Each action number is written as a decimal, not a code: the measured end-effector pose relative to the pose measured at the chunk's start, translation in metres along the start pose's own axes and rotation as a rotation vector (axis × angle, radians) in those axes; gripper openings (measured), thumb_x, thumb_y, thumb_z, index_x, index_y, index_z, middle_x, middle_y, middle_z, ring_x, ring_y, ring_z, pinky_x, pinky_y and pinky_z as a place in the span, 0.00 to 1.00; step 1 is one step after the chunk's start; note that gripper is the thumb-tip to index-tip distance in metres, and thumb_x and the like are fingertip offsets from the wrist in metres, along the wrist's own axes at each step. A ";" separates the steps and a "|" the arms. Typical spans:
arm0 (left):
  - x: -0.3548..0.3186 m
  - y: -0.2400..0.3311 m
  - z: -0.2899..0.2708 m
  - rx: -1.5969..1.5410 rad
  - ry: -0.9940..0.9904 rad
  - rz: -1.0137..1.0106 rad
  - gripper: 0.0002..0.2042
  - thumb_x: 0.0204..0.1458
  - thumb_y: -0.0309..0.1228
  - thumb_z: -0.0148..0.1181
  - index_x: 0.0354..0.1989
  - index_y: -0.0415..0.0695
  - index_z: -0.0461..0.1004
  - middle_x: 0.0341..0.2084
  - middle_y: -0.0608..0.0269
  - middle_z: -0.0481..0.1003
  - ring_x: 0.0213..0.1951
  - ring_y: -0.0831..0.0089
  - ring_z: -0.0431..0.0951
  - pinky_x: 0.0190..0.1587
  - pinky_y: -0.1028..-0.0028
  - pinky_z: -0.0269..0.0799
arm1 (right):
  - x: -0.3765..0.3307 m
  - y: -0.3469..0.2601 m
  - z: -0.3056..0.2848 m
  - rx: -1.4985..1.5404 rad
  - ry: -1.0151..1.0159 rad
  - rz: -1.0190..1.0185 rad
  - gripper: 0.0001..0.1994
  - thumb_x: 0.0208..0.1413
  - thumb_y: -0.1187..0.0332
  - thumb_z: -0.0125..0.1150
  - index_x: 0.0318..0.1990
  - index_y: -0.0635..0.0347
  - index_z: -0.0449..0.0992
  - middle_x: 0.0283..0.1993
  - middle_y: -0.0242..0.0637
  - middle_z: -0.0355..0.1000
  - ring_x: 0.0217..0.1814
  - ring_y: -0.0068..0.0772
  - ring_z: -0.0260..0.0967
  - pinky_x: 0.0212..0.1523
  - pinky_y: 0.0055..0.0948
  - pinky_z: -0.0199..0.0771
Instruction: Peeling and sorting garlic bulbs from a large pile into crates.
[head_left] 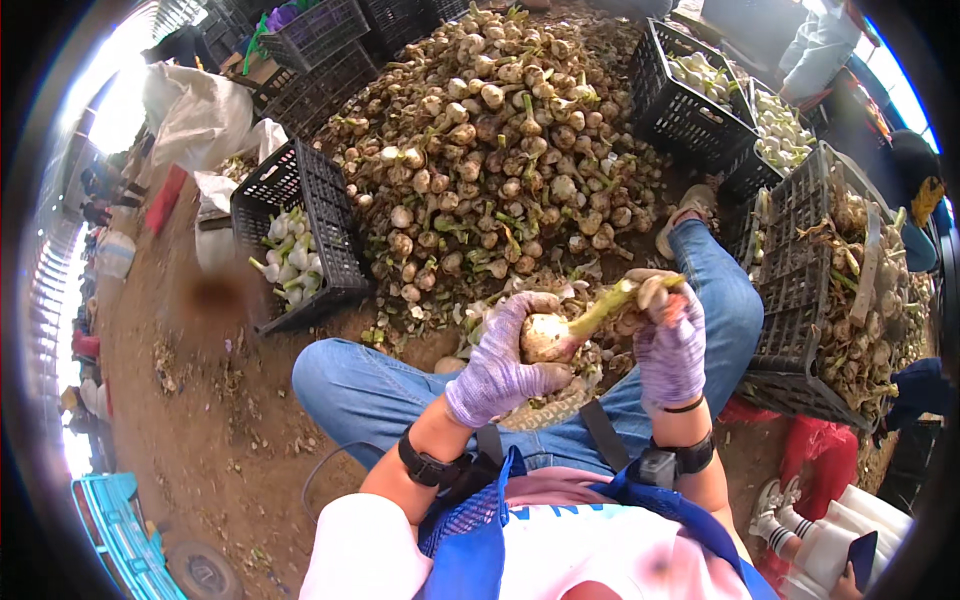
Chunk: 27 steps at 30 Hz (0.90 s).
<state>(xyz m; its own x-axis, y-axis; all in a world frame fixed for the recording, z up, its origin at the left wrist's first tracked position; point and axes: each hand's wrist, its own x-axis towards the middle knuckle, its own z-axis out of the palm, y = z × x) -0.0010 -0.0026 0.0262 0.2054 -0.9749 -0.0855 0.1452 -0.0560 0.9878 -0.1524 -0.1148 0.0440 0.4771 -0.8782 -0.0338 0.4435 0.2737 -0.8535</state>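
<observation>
The person sits on the dirt ground [200, 400] with legs in blue jeans [360, 385] spread, both hands in purple knitted gloves raised over the lap. The left hand [500, 365] is wrapped around a garlic bulb [545, 335], fingers curled over its top and thumb under it, so the bulb is clamped in the palm. From the bulb a pale green stalk [610, 305] runs up and away to the right, and the right hand [668, 340] closes on the far end of that stalk, fingers folded tight around it. Bulb and stalk thus span the gap between the two grips, held above the knees.

Just beyond the held bulb lies a big heap of unpeeled garlic [500, 150] with roots and stalks, its near edge spilling papery skins close under the hands. Left of the left hand, well apart, stands a black plastic crate [320, 220] with cleaned white bulbs in it. Right of the right hand, near the knee, a taller black crate [800, 300] holds rough, rooty garlic. Further past the heap on the right, two more black crates [690, 110] carry cleaned bulbs. Each wrist wears a black strap [425, 468]
</observation>
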 end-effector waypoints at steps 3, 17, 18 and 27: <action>0.002 0.005 0.005 -0.278 -0.050 -0.082 0.33 0.34 0.26 0.70 0.51 0.45 0.57 0.33 0.68 0.69 0.35 0.81 0.70 0.38 0.78 0.70 | 0.004 0.000 0.006 0.346 0.212 0.135 0.15 0.52 0.60 0.59 0.39 0.62 0.71 0.32 0.32 0.70 0.30 0.22 0.66 0.30 0.21 0.70; 0.002 0.010 0.002 0.796 0.284 0.667 0.41 0.26 0.36 0.76 0.52 0.40 0.60 0.45 0.53 0.65 0.45 0.62 0.70 0.46 0.69 0.68 | -0.014 0.025 0.001 0.101 -0.226 0.127 0.28 0.46 0.64 0.67 0.53 0.66 0.63 0.48 0.37 0.67 0.45 0.23 0.66 0.47 0.25 0.68; 0.001 0.011 0.003 0.803 0.287 0.681 0.38 0.28 0.36 0.75 0.51 0.42 0.62 0.46 0.50 0.65 0.45 0.56 0.70 0.46 0.67 0.69 | -0.013 0.029 -0.001 0.102 -0.221 0.125 0.28 0.46 0.64 0.67 0.53 0.66 0.63 0.48 0.37 0.67 0.45 0.23 0.66 0.47 0.25 0.68; 0.002 0.009 0.000 0.831 0.194 0.667 0.38 0.27 0.34 0.75 0.50 0.43 0.62 0.46 0.51 0.66 0.47 0.57 0.70 0.47 0.66 0.69 | -0.011 0.022 -0.015 -0.101 -0.188 0.243 0.21 0.46 0.71 0.65 0.48 0.65 0.68 0.41 0.34 0.71 0.40 0.22 0.69 0.43 0.22 0.70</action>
<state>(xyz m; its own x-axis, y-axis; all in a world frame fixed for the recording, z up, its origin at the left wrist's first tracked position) 0.0008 -0.0054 0.0347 0.1604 -0.8160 0.5553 -0.7389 0.2737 0.6157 -0.1595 -0.1048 0.0173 0.6957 -0.7015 -0.1545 0.2261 0.4181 -0.8798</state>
